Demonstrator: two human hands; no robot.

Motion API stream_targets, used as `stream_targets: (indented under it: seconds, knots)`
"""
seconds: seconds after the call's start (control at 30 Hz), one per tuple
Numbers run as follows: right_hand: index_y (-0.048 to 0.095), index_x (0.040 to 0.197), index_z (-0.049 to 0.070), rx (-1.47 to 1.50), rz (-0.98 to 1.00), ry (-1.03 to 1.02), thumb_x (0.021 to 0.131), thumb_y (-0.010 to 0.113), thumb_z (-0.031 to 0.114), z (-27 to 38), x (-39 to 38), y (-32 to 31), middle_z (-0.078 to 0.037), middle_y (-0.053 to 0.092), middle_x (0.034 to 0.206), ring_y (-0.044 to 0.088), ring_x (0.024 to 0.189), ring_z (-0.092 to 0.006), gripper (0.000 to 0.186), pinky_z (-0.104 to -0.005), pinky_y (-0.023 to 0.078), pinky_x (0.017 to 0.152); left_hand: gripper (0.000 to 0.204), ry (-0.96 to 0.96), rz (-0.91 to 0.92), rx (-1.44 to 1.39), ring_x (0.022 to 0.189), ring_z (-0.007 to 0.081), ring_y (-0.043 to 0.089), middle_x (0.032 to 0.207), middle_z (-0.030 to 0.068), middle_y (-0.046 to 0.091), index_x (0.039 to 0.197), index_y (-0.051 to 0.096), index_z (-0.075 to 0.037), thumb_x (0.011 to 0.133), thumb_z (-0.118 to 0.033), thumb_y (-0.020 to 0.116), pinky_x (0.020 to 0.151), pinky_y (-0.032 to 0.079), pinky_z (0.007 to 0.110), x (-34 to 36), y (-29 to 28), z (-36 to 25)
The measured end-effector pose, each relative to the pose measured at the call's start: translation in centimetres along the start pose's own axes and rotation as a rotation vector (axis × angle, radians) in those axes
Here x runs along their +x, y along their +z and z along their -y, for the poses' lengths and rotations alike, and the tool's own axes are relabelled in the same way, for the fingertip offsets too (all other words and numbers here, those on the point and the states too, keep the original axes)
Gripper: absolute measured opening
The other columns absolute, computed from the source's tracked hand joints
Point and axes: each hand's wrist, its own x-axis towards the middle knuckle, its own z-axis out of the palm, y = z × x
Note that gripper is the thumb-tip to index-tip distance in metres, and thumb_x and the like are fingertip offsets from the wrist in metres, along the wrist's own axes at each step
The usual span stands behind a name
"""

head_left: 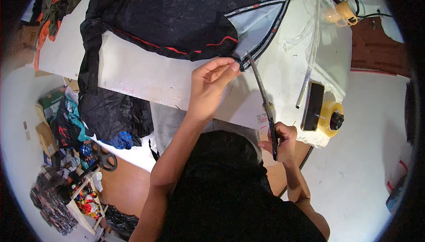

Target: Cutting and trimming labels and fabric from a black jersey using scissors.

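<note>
A black garment with red piping and a light grey inner side lies spread over the white table. My left hand pinches the corner of its printed hem band between thumb and fingers. In my right hand, by the table's near edge, are large black-handled scissors. Their long blades point away from me, and the tips reach the hem band just right of my left fingertips. Whether the blades touch the fabric I cannot tell.
On the right lie a black phone, a yellow tape roll, a pen and clear plastic sheeting. An orange cup stands near cables at the far right. Dark cloth hangs off the left edge, above cluttered shelving.
</note>
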Motion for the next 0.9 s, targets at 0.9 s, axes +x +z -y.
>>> stream_targets:
  seconds: [0.9]
  knots:
    - [0.046,0.054,0.006,-0.357,-0.089,-0.082,0.059,0.087,0.029,0.0,0.0,0.6,0.000,0.046,0.045,0.042,0.040,-0.0089,0.047,-0.0237,0.036,0.041,0.016,-0.001,-0.006,-0.097,0.090,0.0319,0.066,0.093,0.0203,0.064,0.099,0.058,0.007,0.089,-0.004,0.055,0.073,0.058,0.036,-0.5,0.7,-0.9]
